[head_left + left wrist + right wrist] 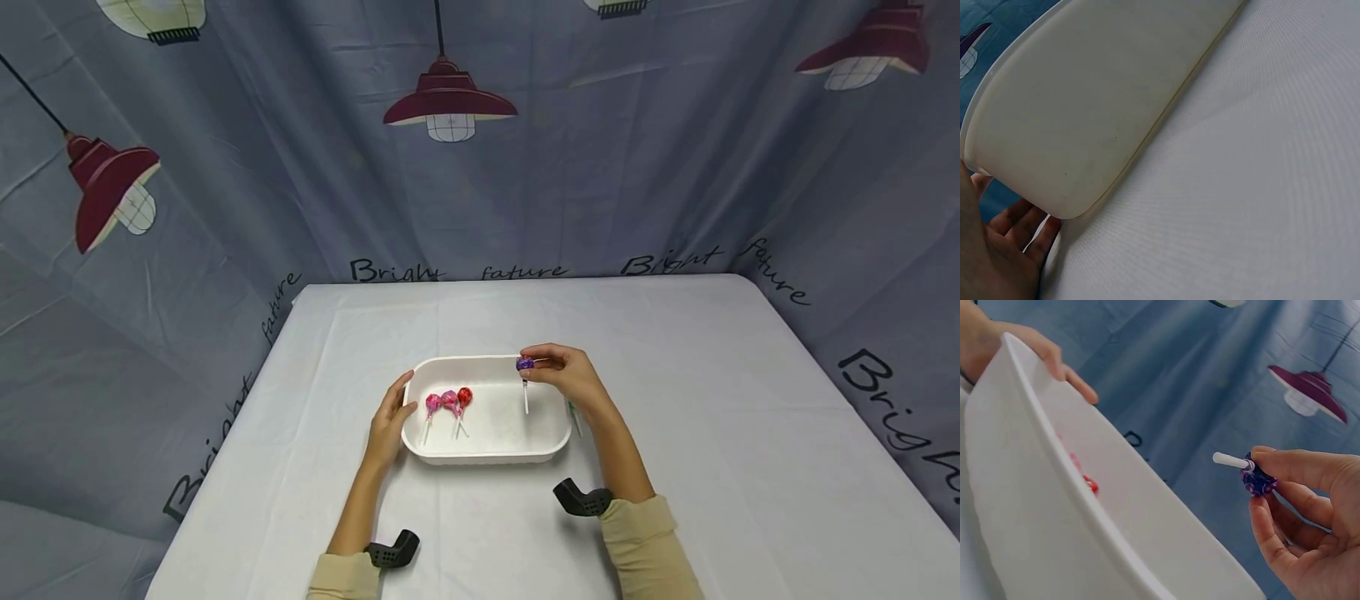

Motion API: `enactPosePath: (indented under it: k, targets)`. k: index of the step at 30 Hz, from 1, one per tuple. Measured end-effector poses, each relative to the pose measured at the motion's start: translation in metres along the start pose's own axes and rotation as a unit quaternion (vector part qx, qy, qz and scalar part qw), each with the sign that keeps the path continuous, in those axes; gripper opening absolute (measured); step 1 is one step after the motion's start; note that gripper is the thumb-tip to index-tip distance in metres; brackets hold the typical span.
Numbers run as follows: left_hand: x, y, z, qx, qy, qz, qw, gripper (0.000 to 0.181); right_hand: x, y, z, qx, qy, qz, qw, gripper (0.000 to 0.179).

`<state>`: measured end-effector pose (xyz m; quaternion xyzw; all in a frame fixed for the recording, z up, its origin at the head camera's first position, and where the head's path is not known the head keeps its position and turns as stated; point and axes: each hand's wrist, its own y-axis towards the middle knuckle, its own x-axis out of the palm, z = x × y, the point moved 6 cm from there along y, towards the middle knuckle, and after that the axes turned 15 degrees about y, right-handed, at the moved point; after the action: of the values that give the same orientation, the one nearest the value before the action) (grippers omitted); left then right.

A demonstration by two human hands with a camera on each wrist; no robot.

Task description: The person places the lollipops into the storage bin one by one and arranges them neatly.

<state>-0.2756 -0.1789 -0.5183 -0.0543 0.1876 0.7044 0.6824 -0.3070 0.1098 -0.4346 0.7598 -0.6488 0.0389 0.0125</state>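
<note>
A white tray (495, 452) stands on the table, and its outer wall (1085, 112) fills much of the left wrist view. My left hand (387, 421) grips the tray's left end, thumb at the rim and fingers (1017, 228) along the outside. Above the tray's right part, my right hand (567, 375) pinches a purple-wrapped lollipop (1257, 478) by its head. The lollipop's white stick (526, 398) points down in the head view. Two pink lollipops (432, 403) and a red lollipop (465, 396) lie side by side in the tray's left half.
Just right of the tray, a thin green object (574, 417) lies partly hidden by my right forearm. The white-covered table (712, 400) extends around the tray. A grey-blue curtain (570, 167) printed with red lamps hangs behind and at the sides.
</note>
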Motion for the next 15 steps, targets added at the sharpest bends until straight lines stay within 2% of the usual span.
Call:
enactPosePath:
  k: [8, 15]
  targets:
    - [0.000, 0.000, 0.000, 0.007, -0.004, -0.003, 1.0000, 0.046, 0.024, 0.009, 0.015, 0.009, 0.034, -0.029, 0.9990, 0.040]
    - [0.000, 0.001, -0.001, 0.009, 0.001, 0.000, 1.0000, 0.047, 0.040, 0.013, 0.024, 0.020, 0.029, -0.027, 0.9990, 0.034]
